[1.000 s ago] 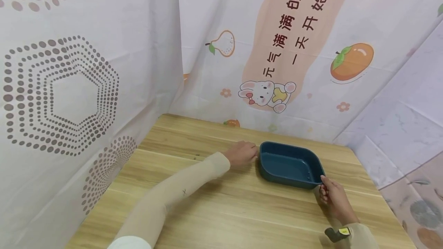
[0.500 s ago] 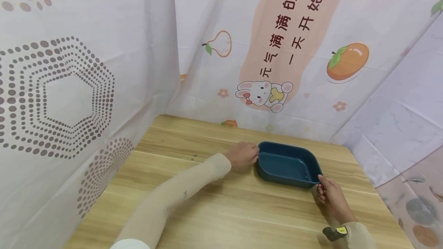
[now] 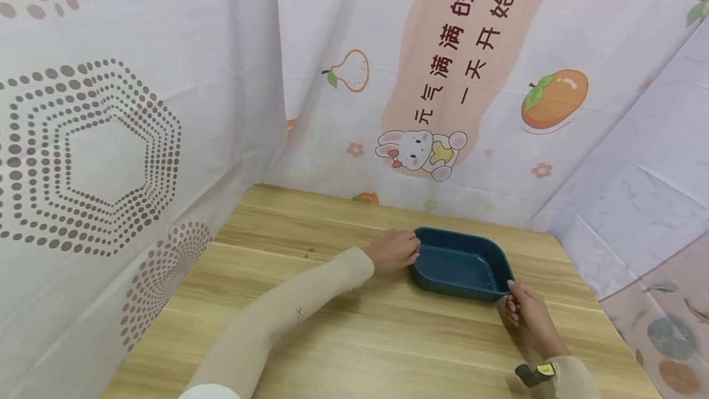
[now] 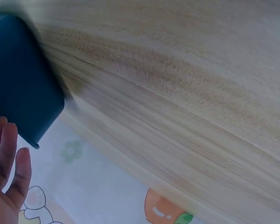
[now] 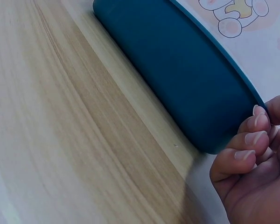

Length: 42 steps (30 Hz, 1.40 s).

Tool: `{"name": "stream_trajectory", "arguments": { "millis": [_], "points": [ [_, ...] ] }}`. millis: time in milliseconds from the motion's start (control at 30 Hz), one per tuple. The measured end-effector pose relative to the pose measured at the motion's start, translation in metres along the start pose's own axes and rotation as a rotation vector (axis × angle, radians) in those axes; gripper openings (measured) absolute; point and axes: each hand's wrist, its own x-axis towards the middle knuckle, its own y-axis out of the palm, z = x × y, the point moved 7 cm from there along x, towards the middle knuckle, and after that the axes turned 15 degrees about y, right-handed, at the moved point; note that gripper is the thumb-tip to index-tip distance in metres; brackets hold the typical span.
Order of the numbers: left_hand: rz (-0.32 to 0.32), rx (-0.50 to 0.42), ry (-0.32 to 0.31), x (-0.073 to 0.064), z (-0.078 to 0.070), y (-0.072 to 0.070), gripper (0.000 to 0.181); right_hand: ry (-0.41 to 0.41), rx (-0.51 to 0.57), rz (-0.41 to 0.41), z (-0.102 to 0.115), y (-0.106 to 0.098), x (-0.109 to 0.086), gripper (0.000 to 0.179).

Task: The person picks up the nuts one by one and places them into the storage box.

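Observation:
A deep dark-blue tray [image 3: 451, 263] with rounded corners stands upright on the wooden table, with nothing large inside. At its left end my left hand [image 3: 392, 250] holds the rim with bent fingers, partly covering that edge. In the left wrist view, fingers [image 4: 8, 144] of this hand lie against the tray's outer wall [image 4: 23, 79]. My right hand [image 3: 532, 319] pinches the near right corner between thumb and fingers. Curled fingers [image 5: 252, 140] sit under the rim on the outside in the right wrist view, and the thumb is over the edge.
The wooden tabletop [image 3: 354, 337] ends at a printed white cloth [image 3: 332, 159] hanging behind the tray. Another cloth [image 3: 221, 109] with dotted patterns hangs along the left side. Pale fabric [image 3: 626, 220] hangs on the right.
My left hand has moved slightly right, from beside the tray's left end onto its rim. The right hand keeps its pinch on the corner. The head view has shifted slightly.

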Motion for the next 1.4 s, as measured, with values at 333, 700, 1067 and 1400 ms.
{"name": "stream_trajectory", "arguments": {
  "millis": [333,700,1067,1400],
  "points": [
    [-0.023,-0.015,-0.005,-0.004,0.0,-0.002,0.013,0.004,0.013,-0.005,0.002,0.003,-0.001,0.043],
    [-0.014,0.001,-0.009,-0.006,0.0,-0.003,0.014,0.001,0.028,0.013,0.001,0.005,0.001,0.043],
    [0.028,0.002,-0.039,-0.018,0.01,-0.003,0.013,0.003,0.045,0.005,0.003,0.004,-0.001,0.042],
    [0.029,-0.011,-0.066,-0.043,0.023,0.001,0.012,0.002,0.036,0.027,0.0,0.002,-0.001,0.042]
  ]
}}
